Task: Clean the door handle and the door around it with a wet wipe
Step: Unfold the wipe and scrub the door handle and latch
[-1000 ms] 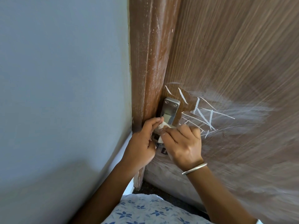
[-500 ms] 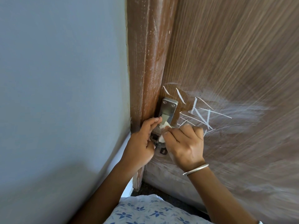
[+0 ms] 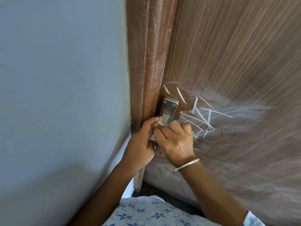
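Note:
The steel door handle plate (image 3: 169, 106) is screwed to the brown wooden door (image 3: 236, 54) near its left edge. My right hand (image 3: 175, 142) is closed round the handle lever, and only the lever's tip (image 3: 195, 137) sticks out to the right. My left hand (image 3: 141, 141) is pressed against it from the left. Its fingertips pinch a small white wet wipe (image 3: 158, 124), mostly hidden between the two hands. White chalk-like strokes (image 3: 203, 115) and a pale smear cover the door to the right of the handle.
A scuffed brown door frame (image 3: 146, 62) runs upward to the left of the handle, and a grey-blue wall (image 3: 65, 79) fills the left side. Dark floor (image 3: 154, 191) shows below the door. A metal bangle (image 3: 187, 164) sits on my right wrist.
My right hand has slid rightward and closed round the lever, baring the lever's tip. Less of the wipe shows. My left hand has kept its place by the plate.

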Demonstrator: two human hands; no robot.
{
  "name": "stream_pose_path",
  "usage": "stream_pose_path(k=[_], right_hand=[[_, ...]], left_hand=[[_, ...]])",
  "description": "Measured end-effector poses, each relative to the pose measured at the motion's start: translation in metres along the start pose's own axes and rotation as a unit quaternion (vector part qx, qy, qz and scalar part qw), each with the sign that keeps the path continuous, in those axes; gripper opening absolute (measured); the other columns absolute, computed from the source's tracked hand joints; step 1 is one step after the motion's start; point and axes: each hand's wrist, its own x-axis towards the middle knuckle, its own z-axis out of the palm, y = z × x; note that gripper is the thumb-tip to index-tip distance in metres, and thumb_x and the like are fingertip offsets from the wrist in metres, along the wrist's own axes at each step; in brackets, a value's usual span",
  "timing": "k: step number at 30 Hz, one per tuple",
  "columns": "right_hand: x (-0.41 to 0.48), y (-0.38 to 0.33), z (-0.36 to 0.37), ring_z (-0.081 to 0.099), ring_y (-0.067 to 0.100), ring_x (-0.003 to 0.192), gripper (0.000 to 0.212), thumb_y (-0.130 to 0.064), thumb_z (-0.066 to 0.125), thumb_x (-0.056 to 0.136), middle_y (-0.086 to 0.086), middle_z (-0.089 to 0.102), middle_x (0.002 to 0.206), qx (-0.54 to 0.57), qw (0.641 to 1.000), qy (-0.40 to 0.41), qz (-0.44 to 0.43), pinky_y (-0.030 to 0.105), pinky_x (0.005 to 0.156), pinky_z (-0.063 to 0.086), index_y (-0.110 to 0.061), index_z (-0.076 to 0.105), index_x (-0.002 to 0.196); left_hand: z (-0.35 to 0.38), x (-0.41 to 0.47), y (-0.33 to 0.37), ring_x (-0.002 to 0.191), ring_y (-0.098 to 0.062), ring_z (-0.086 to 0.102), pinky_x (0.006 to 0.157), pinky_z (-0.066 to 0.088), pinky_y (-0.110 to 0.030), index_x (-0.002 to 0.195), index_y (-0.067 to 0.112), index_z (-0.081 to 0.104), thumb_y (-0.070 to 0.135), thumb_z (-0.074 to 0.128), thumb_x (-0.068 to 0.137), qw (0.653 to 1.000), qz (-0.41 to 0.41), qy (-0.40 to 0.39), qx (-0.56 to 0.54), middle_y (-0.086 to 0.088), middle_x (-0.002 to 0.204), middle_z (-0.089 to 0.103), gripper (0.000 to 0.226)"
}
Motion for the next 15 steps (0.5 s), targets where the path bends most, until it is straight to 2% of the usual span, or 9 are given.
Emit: stream_pose_path(k=[2, 6, 9, 10, 12, 13, 15], right_hand=[[-0.002, 0.0, 0.0, 0.054, 0.019, 0.057, 0.028, -0.005, 0.054, 0.086, -0.003, 0.057, 0.057, -0.003, 1.0, -0.005, -0.012, 0.033, 0.057, 0.034, -0.017, 0.059, 0.061], [-0.012, 0.001, -0.004, 0.052, 0.019, 0.056, 0.026, -0.007, 0.064, 0.08, -0.004, 0.055, 0.055, -0.026, 0.999, -0.023, 0.003, 0.033, 0.058, 0.032, -0.02, 0.055, 0.06], [-0.019, 0.01, -0.012, 0.05, 0.018, 0.055, 0.026, -0.012, 0.071, 0.078, -0.007, 0.058, 0.056, -0.049, 0.998, -0.026, 0.029, 0.033, 0.059, 0.031, -0.021, 0.057, 0.059], [-0.02, 0.012, -0.014, 0.05, 0.018, 0.054, 0.023, -0.012, 0.072, 0.078, -0.008, 0.058, 0.057, -0.051, 0.998, -0.024, 0.033, 0.033, 0.059, 0.031, -0.022, 0.06, 0.06], [-0.019, 0.013, -0.016, 0.049, 0.019, 0.053, 0.02, -0.011, 0.072, 0.077, -0.008, 0.058, 0.058, -0.052, 0.998, -0.014, 0.035, 0.033, 0.058, 0.03, -0.021, 0.062, 0.063], [-0.018, 0.013, -0.015, 0.049, 0.019, 0.053, 0.02, -0.01, 0.071, 0.077, -0.007, 0.059, 0.06, -0.05, 0.998, -0.008, 0.034, 0.033, 0.058, 0.03, -0.021, 0.061, 0.063], [-0.016, 0.012, -0.012, 0.048, 0.019, 0.053, 0.022, -0.008, 0.069, 0.078, -0.007, 0.06, 0.06, -0.043, 0.999, 0.0, 0.025, 0.033, 0.058, 0.028, -0.02, 0.059, 0.063]], left_hand=[[-0.001, 0.0, 0.0, 0.099, -0.026, 0.064, 0.08, 0.055, -0.047, 0.134, 0.04, 0.031, 0.006, 0.048, 0.083, 1.0, 0.005, 0.0, 0.002, -0.002, 0.121, 0.063, 0.064], [-0.002, 0.001, 0.002, 0.104, -0.024, 0.063, 0.084, 0.055, -0.045, 0.135, 0.038, 0.03, -0.001, 0.045, 0.08, 1.0, 0.022, -0.009, 0.0, 0.022, 0.132, 0.048, 0.07], [0.0, 0.001, -0.001, 0.092, -0.024, 0.066, 0.08, 0.055, -0.045, 0.137, 0.032, 0.029, -0.011, 0.049, 0.078, 1.0, 0.024, -0.013, 0.012, 0.031, 0.134, 0.039, 0.076], [0.0, 0.001, -0.002, 0.087, -0.021, 0.067, 0.079, 0.056, -0.042, 0.137, 0.032, 0.029, -0.012, 0.049, 0.078, 1.0, 0.022, -0.013, 0.015, 0.032, 0.134, 0.038, 0.077], [0.001, 0.002, -0.003, 0.095, -0.021, 0.066, 0.081, 0.056, -0.038, 0.138, 0.03, 0.029, -0.012, 0.051, 0.078, 0.999, 0.022, -0.011, 0.023, 0.029, 0.136, 0.039, 0.077], [0.001, 0.002, -0.003, 0.101, -0.023, 0.064, 0.083, 0.056, -0.037, 0.139, 0.029, 0.029, -0.011, 0.051, 0.077, 0.999, 0.023, -0.01, 0.028, 0.024, 0.136, 0.043, 0.077], [0.001, 0.001, -0.003, 0.102, -0.028, 0.064, 0.082, 0.056, -0.042, 0.139, 0.031, 0.028, -0.01, 0.052, 0.078, 0.999, 0.021, -0.01, 0.039, 0.012, 0.134, 0.052, 0.077]])
